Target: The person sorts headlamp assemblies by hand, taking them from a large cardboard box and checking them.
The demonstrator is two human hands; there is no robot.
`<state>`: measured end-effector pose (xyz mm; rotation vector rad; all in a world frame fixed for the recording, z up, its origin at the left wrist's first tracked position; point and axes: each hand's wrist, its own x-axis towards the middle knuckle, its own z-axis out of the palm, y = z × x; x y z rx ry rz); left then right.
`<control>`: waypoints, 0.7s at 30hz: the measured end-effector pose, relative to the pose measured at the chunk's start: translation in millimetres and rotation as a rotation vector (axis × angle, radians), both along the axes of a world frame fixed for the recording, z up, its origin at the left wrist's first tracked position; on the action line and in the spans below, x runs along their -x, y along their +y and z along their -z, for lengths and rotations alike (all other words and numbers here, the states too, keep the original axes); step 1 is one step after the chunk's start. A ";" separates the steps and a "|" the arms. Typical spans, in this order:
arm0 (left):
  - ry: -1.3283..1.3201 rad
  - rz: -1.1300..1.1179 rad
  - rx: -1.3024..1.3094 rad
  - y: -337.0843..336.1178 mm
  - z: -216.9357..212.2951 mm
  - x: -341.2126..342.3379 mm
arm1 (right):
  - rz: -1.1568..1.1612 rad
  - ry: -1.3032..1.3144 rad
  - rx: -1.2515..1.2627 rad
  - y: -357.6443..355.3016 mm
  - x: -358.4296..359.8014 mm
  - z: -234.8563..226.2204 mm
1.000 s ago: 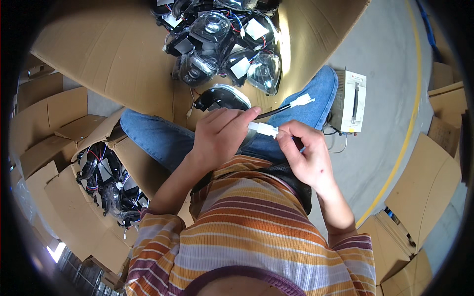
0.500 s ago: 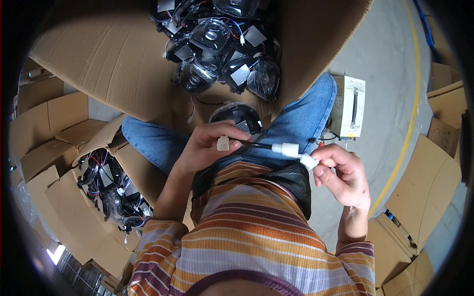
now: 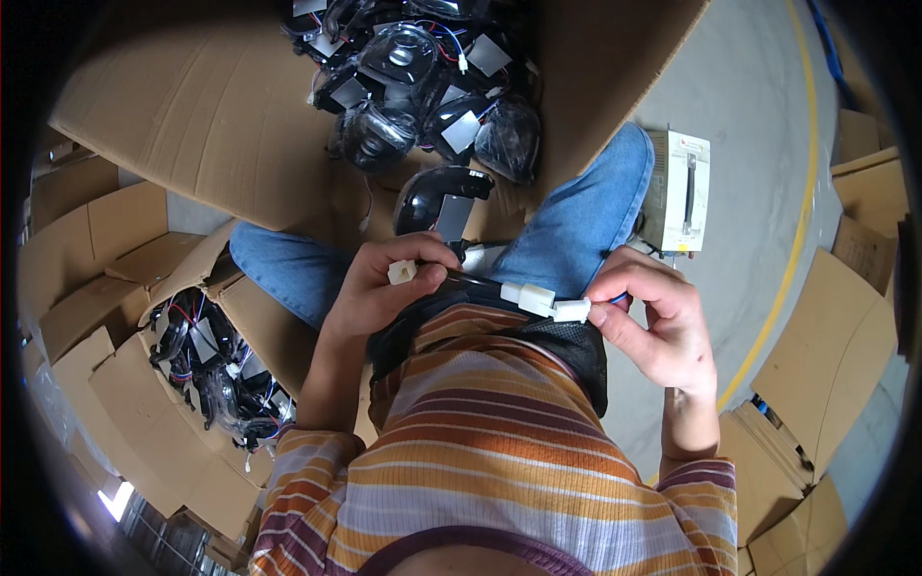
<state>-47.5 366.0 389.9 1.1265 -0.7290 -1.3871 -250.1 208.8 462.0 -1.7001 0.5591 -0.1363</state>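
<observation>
My left hand (image 3: pixel 370 288) is closed on a short black cable (image 3: pixel 471 279). A loose white plug (image 3: pixel 402 273) sticks out between its fingers and thumb. At the cable's other end is a white connector housing (image 3: pixel 525 297). My right hand (image 3: pixel 661 322) pinches a smaller white plug (image 3: pixel 571 310) with a bit of blue wire behind it. The plug's tip meets the housing; how deep it sits I cannot tell. Just beyond my left hand lies a black headlamp unit (image 3: pixel 429 197) with a silver plate, inside the large box.
Several wrapped lamp units (image 3: pixel 403 91) fill the far part of the large cardboard box (image 3: pixel 182 106). A smaller box at left holds more lamp units (image 3: pixel 226 370). A pale power unit (image 3: pixel 680 192) with a handle stands on the floor right of my knee. Flattened cartons (image 3: pixel 816 365) lie at far right.
Both hands have shifted slightly left with the connectors, and the plug and housing are more nearly in line. The lamp unit beyond my left hand now appears farther away and more fully in view.
</observation>
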 end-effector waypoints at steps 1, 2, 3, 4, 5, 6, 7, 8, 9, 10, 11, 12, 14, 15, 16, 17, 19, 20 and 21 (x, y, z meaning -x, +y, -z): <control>0.001 0.002 -0.001 -0.2 -0.6 -0.8 | 0.002 0.001 -0.001 1.0 -0.4 0.1; -0.004 0.030 0.003 -0.2 -1.0 -1.8 | 0.005 -0.001 -0.004 2.1 -1.0 0.2; -0.009 0.057 0.008 -0.5 -1.4 -2.3 | 0.008 -0.003 -0.008 3.0 -1.3 0.4; -0.010 0.055 0.005 -0.4 -2.3 -2.8 | 0.006 -0.004 -0.011 3.8 -1.9 -0.4; -0.027 0.074 -0.017 -0.2 -3.4 -3.2 | 0.039 0.027 0.033 4.9 -2.3 -2.2; -0.044 0.093 -0.040 0.1 -4.3 -3.6 | 0.070 0.058 0.075 5.9 -2.7 -3.0; -0.045 0.089 -0.044 0.6 -4.3 -3.7 | 0.066 0.056 0.072 6.9 -3.2 -2.1; -0.026 0.091 -0.071 0.8 -4.2 -3.4 | 0.068 0.053 0.141 7.8 -3.9 -0.9; -0.007 0.092 -0.099 0.9 -4.1 -3.2 | 0.070 0.050 0.210 8.7 -4.9 0.7; -0.004 0.091 -0.104 -0.7 -5.6 -2.1 | 0.068 0.052 0.205 11.1 -5.6 2.2; -0.019 0.101 -0.165 -3.3 -7.7 -1.3 | 0.064 0.041 0.246 14.4 -7.3 4.6; -0.033 0.111 -0.227 -4.5 -8.4 -1.5 | 0.061 0.030 0.288 16.7 -8.8 6.0; -0.044 0.113 -0.242 -4.9 -6.3 -3.9 | 0.080 0.026 0.276 17.3 -11.7 6.8; -0.056 0.117 -0.251 -4.2 -6.2 -4.7 | 0.103 0.022 0.268 17.2 -13.3 7.0; -0.064 0.082 -0.250 -3.7 -7.6 -3.0 | 0.096 0.017 0.262 16.6 -14.4 7.9; -0.069 0.073 -0.258 -1.7 -9.2 -2.9 | 0.107 0.031 0.170 15.2 -14.7 8.7; -0.035 0.034 -0.235 1.8 -13.2 -5.4 | 0.108 0.036 0.074 12.6 -13.3 8.6; -0.045 0.025 -0.240 6.2 -17.4 -8.0 | 0.155 0.023 0.028 11.4 -10.5 7.6; -0.065 -0.094 -0.255 14.9 -23.9 -11.1 | 0.199 0.010 -0.021 10.1 -6.7 7.5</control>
